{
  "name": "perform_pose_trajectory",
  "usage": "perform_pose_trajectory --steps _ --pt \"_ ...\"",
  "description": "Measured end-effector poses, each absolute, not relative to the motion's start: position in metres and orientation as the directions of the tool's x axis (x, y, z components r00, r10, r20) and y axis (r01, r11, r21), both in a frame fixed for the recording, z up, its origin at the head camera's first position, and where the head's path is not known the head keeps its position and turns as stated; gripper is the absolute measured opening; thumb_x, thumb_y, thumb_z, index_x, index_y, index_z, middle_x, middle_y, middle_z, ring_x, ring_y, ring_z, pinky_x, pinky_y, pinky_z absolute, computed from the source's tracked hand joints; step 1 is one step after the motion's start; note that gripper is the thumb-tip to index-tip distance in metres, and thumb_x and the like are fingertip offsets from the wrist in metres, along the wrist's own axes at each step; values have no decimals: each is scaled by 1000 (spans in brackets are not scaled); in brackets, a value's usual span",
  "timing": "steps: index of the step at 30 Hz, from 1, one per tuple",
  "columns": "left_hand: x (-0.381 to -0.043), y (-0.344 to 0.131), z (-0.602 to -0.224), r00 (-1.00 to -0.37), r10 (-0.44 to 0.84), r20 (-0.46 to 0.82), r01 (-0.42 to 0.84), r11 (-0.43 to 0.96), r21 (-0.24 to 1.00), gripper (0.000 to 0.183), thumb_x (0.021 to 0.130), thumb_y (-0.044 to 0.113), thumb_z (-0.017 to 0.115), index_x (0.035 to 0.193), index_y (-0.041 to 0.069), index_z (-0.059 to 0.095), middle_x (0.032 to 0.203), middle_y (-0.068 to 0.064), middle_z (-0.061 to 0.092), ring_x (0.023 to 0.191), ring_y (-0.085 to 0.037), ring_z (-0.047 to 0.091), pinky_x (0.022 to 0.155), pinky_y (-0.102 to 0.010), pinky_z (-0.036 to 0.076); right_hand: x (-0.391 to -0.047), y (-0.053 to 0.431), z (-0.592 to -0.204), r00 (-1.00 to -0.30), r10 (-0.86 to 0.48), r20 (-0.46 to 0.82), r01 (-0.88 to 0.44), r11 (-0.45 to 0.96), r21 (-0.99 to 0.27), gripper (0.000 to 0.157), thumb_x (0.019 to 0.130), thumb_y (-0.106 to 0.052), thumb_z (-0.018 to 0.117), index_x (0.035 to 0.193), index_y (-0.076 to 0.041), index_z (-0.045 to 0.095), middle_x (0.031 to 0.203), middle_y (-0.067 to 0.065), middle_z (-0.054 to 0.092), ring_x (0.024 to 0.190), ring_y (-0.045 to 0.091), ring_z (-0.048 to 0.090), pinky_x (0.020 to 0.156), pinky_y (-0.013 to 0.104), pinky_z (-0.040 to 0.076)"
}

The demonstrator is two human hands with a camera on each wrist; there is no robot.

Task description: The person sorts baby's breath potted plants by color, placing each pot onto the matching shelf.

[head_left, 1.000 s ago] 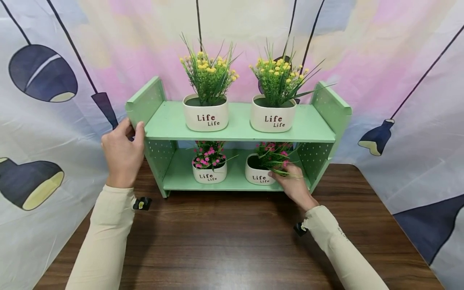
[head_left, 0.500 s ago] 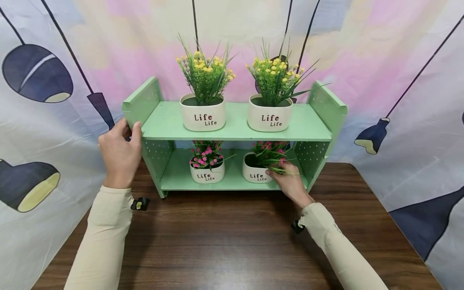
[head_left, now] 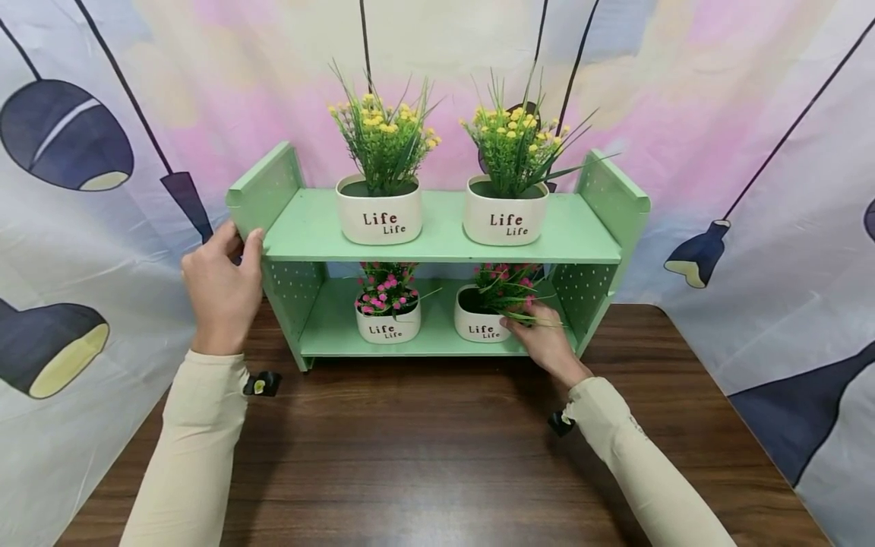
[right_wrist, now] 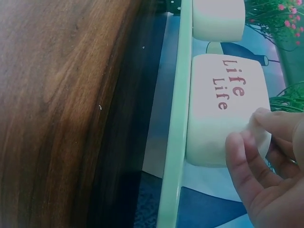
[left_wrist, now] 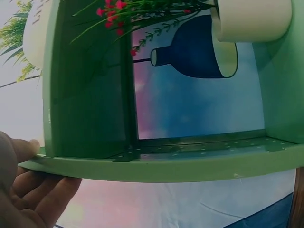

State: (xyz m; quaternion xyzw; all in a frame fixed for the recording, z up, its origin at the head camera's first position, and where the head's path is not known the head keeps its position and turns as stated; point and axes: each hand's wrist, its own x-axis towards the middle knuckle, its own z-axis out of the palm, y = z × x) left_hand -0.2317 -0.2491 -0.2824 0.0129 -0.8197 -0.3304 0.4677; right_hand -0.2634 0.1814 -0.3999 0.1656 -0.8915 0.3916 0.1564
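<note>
A green two-tier shelf (head_left: pixel 297 239) stands on the table. My left hand (head_left: pixel 222 292) grips its left side panel at the upper board, thumb on one face and fingers round the other, as the left wrist view shows. On the lower board, my right hand (head_left: pixel 550 346) holds the right end of a white flowerpot (head_left: pixel 473 325) with pink flowers and grass leaves. In the right wrist view, the thumb (right_wrist: pixel 275 121) lies at the edge of the pot's lettered front. Grass blades hang over the fingers in the head view. The pot sits upright behind the board's front edge.
Another white pot (head_left: pixel 388 329) with pink flowers stands left on the lower board. Two pots with yellow flowers, the left one (head_left: pixel 380 219) and the right one (head_left: pixel 506 219), stand on the upper board. A painted curtain (head_left: pixel 437 45) hangs behind the dark wooden table (head_left: pixel 410 448).
The head view has shifted a little, so the whole scene sits slightly further left. Both hands and all the pots keep their places against the shelf.
</note>
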Motion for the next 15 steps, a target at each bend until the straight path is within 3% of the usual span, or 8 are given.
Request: perform_pose_trajectory --steps 7,11,15 --pt "-220 -247 -284 -631 -356 690 310 699 644 35 104 25 67 139 20 71 126 -9 76 111 -29 75 82 -9 50 -262 183 -398 -904 -178 388 -409 623 -667 23 99 -13 76 118 0 78 119 19 75 106 33 70 83 44 55" --pt "-208 -239 -294 -563 -365 741 372 689 622 48 102 20 70 149 21 61 136 -12 68 124 -26 67 89 -15 48 -249 188 -396 -894 -147 423 -421 601 -680 26 98 -9 76 123 0 75 126 20 71 106 35 71 79 42 57" --pt "-196 -227 -305 -465 -317 826 456 714 531 49 98 11 72 146 8 62 133 -22 63 125 -34 59 96 -29 44 -229 199 -389 -885 -128 448 -422 627 -655 32 99 -7 74 131 -1 71 131 19 67 108 35 71 76 42 60"
